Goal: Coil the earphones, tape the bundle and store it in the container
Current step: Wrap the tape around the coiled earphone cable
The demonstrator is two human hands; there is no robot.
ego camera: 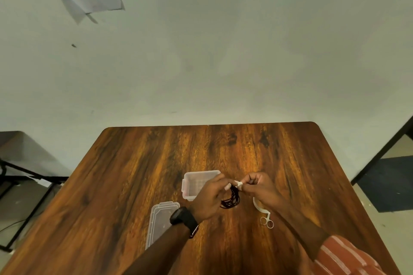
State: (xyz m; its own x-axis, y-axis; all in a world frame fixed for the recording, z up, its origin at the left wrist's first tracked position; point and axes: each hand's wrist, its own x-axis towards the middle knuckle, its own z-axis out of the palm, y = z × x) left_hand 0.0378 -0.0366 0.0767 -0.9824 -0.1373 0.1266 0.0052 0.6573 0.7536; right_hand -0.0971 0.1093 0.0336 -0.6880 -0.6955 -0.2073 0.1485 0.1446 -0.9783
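A dark red coil of earphones (231, 199) hangs above the wooden table (138, 163), held between both hands. My left hand (210, 196) grips the top left of the coil. My right hand (261, 187) pinches a white piece of tape (239, 184) wrapped around the coil's top. The clear plastic container (196, 182) stands open just behind my left hand. Its clear lid (159, 221) lies flat on the table, partly under my left forearm.
A white roll of tape (258, 205) and small white scissors (267, 221) lie on the table below my right wrist. A black watch (182, 216) sits on my left wrist. The wall rises right behind the table's far edge.
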